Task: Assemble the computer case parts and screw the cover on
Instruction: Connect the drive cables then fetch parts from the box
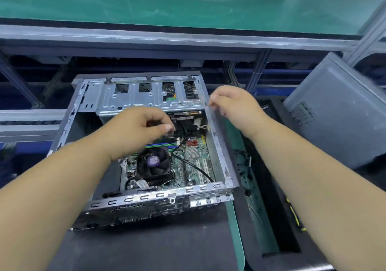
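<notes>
An open grey metal computer case (219, 145) lies on a dark mat, its motherboard (194, 162) and black CPU fan (153, 163) exposed. A silver drive cage (146, 97) spans the far end. My left hand (137, 128) hovers over the middle of the case with fingers curled; the frame is blurred, so whether it holds a cable or anything else is unclear. My right hand (234, 105) is at the case's right wall near the cage, its fingertips pinching the top edge. The grey side cover (338, 111) leans at the right.
A black cable (194, 166) runs across the motherboard. A green conveyor surface (167, 5) with a metal rail lies beyond the case. Black trays with small parts (250, 176) sit to the right of the case, on a green mat strip (234, 218).
</notes>
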Motion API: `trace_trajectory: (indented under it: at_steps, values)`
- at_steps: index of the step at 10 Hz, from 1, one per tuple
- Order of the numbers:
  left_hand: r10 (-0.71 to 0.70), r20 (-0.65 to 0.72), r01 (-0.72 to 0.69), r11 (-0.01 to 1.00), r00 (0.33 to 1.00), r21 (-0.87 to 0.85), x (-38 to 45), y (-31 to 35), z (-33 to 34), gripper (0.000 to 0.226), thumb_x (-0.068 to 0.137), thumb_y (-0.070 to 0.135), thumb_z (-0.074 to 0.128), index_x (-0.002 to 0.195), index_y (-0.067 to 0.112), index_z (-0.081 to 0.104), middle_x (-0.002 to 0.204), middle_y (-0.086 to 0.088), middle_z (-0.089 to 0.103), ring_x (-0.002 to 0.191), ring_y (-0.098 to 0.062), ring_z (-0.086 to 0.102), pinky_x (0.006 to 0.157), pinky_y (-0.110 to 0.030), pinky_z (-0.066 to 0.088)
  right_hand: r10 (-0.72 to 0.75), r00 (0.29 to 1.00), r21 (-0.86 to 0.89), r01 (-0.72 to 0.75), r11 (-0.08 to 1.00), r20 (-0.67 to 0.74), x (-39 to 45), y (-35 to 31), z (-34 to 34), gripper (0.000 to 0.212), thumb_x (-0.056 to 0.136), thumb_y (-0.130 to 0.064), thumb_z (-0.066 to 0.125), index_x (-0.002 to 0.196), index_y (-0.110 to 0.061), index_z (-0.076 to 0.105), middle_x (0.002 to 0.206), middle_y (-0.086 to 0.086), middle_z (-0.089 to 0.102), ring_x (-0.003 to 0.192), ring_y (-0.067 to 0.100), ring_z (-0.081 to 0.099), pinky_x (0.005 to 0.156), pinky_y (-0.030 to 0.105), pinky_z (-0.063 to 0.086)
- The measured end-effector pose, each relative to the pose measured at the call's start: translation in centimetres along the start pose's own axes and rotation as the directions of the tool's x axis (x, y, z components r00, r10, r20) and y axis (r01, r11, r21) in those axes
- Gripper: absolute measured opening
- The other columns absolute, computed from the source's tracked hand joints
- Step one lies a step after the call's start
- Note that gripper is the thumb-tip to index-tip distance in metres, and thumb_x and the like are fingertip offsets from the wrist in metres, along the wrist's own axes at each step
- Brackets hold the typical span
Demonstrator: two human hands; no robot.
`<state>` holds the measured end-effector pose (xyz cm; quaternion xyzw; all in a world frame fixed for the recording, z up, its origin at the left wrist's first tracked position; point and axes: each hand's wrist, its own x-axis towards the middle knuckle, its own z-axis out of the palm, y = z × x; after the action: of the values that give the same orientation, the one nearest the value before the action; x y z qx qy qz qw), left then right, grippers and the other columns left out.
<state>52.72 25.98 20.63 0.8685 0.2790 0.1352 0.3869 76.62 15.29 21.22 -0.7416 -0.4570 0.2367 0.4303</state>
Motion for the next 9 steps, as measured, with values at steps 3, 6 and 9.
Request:
trace_trajectory:
  at_steps: [3,6,9]
  values:
    - [-0.106,-0.176,0.094,0.993,0.979,-0.074,-1.5,1.9,4.1,0.011,0.093,0.036,0.061,0.088,0.04,0.071,0.09,0.015,0.073,0.084,-0.008,0.067,0.071,-0.03,0.054,0.454,0.889,-0.331,-0.412,0.849,0.058,0.0,9.6,-4.1,0.018,0.093,-0.017,0.056,0.095,-0.009,0.072,0.095,0.01,0.069,0.082,0.024,0.059,0.086,0.039,0.052]
    - [-0.21,-0.269,0.177,0.974,0.94,-0.141,-2.2,3.5,6.9,0.02,0.09,0.046,0.059,0.103,0.035,0.07,0.075,-0.012,0.067,0.058,-0.029,0.057,0.051,-0.036,0.052,0.567,0.771,-0.501,-0.382,0.776,0.29,-0.9,16.4,-1.2,0.036,0.104,-0.016,0.047,0.134,0.0,0.057,0.139,0.015,0.058,0.129,0.028,0.053,0.103,0.03,0.044]
    - [-0.302,-0.277,0.228,0.935,0.912,-0.271,-1.9,5.9,8.8,0.013,0.093,0.033,0.061,0.097,0.025,0.072,0.062,0.009,0.059,0.06,-0.026,0.055,0.06,-0.038,0.047,0.587,0.74,-0.364,-0.474,0.802,0.328,1.0,19.7,-1.0,0.032,0.098,-0.007,0.052,0.127,0.005,0.06,0.109,0.017,0.065,0.09,0.022,0.057,0.089,0.034,0.052]
